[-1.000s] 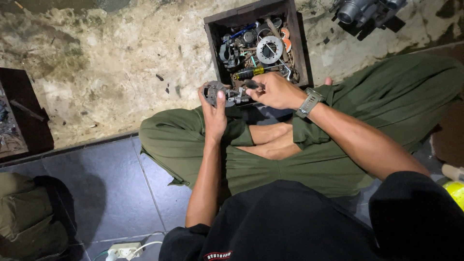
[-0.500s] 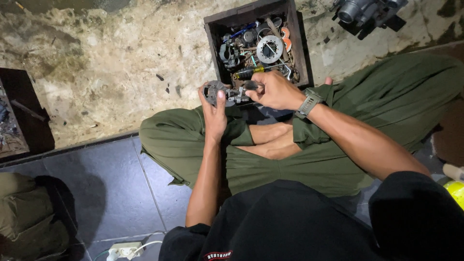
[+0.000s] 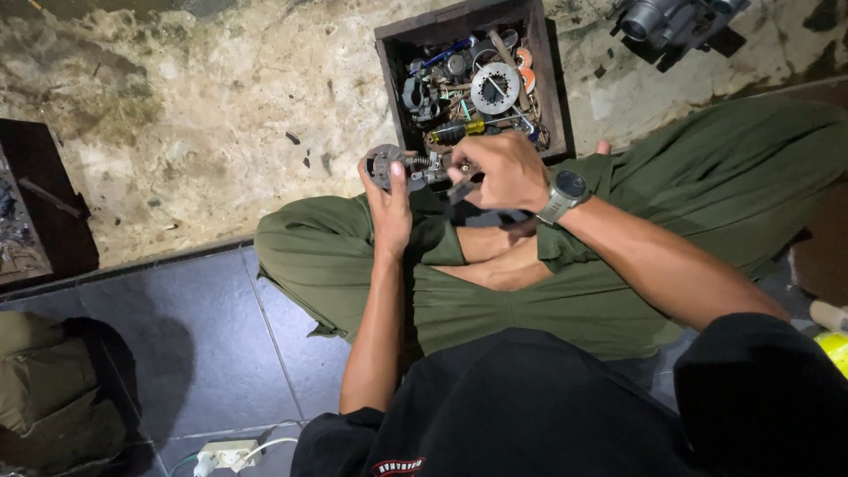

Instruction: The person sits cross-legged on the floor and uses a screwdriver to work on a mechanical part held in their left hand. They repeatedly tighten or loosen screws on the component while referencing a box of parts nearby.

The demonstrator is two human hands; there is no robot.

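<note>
- The left hand [image 3: 389, 208] is closed round a round metal part [image 3: 386, 164], held upright above the lap.
- The right hand [image 3: 499, 172] pinches a small tool against the part's right end; its tip is hidden.
- Since a second ago nothing has shifted: same grip, same work.
- The part looks grey and greasy, with a spring at its middle.
- Just beyond lies a wooden box [image 3: 545, 79] of parts.

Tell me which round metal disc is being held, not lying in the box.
The grey disc part in the left hand; the bigger slotted disc lies in the wooden box.
</note>
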